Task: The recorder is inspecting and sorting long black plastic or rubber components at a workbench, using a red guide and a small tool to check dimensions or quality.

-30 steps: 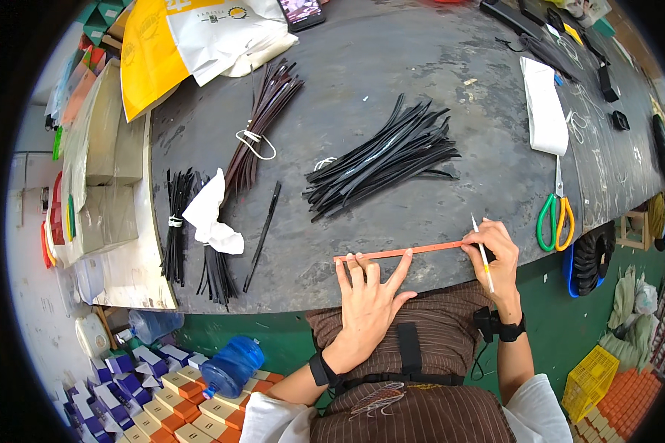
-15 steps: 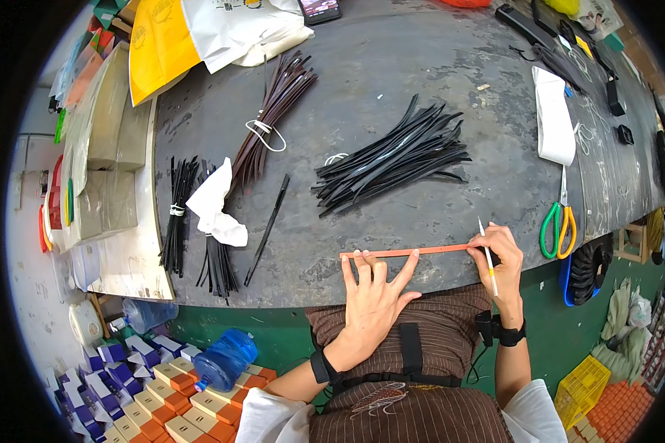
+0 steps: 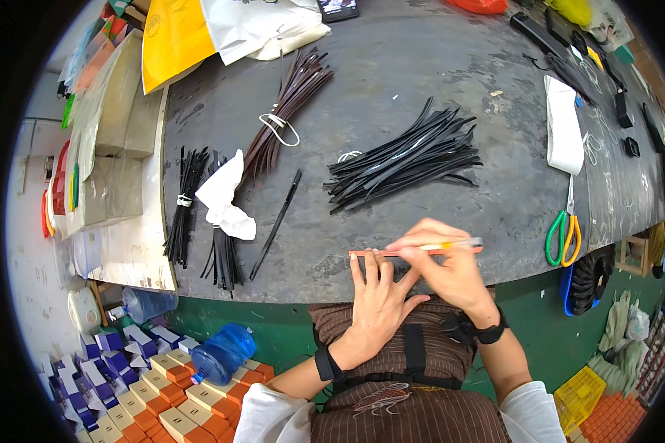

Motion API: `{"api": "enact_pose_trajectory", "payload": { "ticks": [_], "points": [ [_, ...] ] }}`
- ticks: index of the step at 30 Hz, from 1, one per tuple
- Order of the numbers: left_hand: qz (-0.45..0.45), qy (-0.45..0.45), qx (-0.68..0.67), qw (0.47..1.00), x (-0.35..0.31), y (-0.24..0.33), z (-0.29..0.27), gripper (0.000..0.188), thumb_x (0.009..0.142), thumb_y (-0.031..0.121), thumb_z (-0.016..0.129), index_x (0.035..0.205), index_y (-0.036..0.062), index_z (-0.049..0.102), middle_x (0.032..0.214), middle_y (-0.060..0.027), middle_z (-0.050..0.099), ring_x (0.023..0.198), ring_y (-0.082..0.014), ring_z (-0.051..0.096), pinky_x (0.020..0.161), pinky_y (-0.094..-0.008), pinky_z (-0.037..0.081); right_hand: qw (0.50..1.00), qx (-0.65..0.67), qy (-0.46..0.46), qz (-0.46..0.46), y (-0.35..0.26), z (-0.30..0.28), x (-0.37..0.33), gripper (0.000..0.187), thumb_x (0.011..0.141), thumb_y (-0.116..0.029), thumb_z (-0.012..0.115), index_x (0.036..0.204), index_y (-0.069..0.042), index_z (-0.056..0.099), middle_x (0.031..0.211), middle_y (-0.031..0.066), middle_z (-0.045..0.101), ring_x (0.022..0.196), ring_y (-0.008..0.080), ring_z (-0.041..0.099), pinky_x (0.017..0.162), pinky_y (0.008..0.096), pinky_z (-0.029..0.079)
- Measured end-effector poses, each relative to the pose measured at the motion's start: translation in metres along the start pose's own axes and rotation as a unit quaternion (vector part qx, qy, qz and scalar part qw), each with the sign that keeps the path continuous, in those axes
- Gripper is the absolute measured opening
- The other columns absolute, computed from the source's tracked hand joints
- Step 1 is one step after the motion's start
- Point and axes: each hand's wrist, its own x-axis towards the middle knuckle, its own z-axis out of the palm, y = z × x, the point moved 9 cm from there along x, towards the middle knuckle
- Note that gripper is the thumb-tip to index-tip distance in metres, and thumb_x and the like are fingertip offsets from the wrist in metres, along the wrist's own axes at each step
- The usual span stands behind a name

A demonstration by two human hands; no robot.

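Note:
A narrow orange-red strip (image 3: 471, 250) lies crosswise near the table's front edge. The fingers of my left hand (image 3: 377, 303) are stretched out and press on its left part. A slim pen (image 3: 459, 243) with a white and yellow barrel is gripped in my right hand (image 3: 451, 273). That hand hovers over the middle of the strip, its fingers close to my left forefinger; the pen lies tilted nearly flat, and its tip is hidden by the fingers. Beyond them rests a loose pile of black strips (image 3: 403, 159).
Tied brown strips (image 3: 284, 118), two black bundles (image 3: 185, 207), one wrapped in white paper (image 3: 227, 196), and a single black strip (image 3: 275, 225) lie to the left. Scissors (image 3: 564, 236) with green and orange handles sit at the right. Bags (image 3: 174, 40) and a phone (image 3: 338, 7) are at the back.
My right hand has moved left along the strip from its right end, and the pen has tipped from upright to nearly flat. My left hand stays on the strip.

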Motion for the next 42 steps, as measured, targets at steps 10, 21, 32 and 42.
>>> {"api": "enact_pose_trajectory", "payload": {
  "ticks": [10, 21, 32, 42],
  "points": [
    [-0.017, -0.022, -0.013, 1.0, 0.001, -0.002, 0.006, 0.079, 0.09, 0.061, 0.06, 0.149, 0.0107, 0.05, 0.154, -0.0232, 0.039, 0.146, -0.0486, 0.027, 0.115, -0.0732, 0.017, 0.986, -0.144, -0.073, -0.038, 0.026, 0.057, 0.025, 0.018, 0.091, -0.012, 0.069, 0.086, 0.005, 0.069, 0.079, 0.0143, 0.068, 0.075, 0.0305, 0.064, 0.071, 0.0382, 0.05],
    [-0.007, -0.015, -0.016, 1.0, 0.002, 0.001, 0.009, 0.073, 0.092, 0.057, 0.06, 0.15, 0.0132, 0.049, 0.15, -0.0193, 0.048, 0.144, -0.0469, 0.033, 0.112, -0.0742, 0.021, 0.97, -0.218, -0.09, -0.061, 0.026, 0.065, 0.025, 0.017, 0.09, -0.017, 0.07, 0.085, -0.001, 0.07, 0.079, 0.0121, 0.069, 0.075, 0.0311, 0.062, 0.076, 0.0402, 0.05],
    [-0.011, -0.04, -0.022, 0.999, 0.0, -0.001, 0.014, 0.08, 0.091, 0.057, 0.06, 0.155, 0.0115, 0.042, 0.156, -0.0219, 0.039, 0.148, -0.0489, 0.025, 0.114, -0.0754, 0.01, 0.966, -0.229, -0.092, -0.078, 0.024, 0.065, 0.025, 0.018, 0.091, -0.019, 0.068, 0.085, -0.002, 0.069, 0.08, 0.0112, 0.067, 0.078, 0.0313, 0.062, 0.077, 0.0412, 0.049],
    [0.011, -0.024, -0.022, 0.999, 0.001, 0.002, -0.001, 0.079, 0.084, 0.058, 0.069, 0.149, 0.0186, 0.049, 0.136, -0.0284, 0.047, 0.132, -0.0508, 0.04, 0.107, -0.0749, 0.028, 0.987, -0.15, 0.021, -0.052, 0.013, 0.022, 0.024, 0.013, 0.089, -0.008, 0.07, 0.086, 0.004, 0.068, 0.08, 0.0136, 0.068, 0.071, 0.0298, 0.064, 0.066, 0.0367, 0.05]
  ]
}}
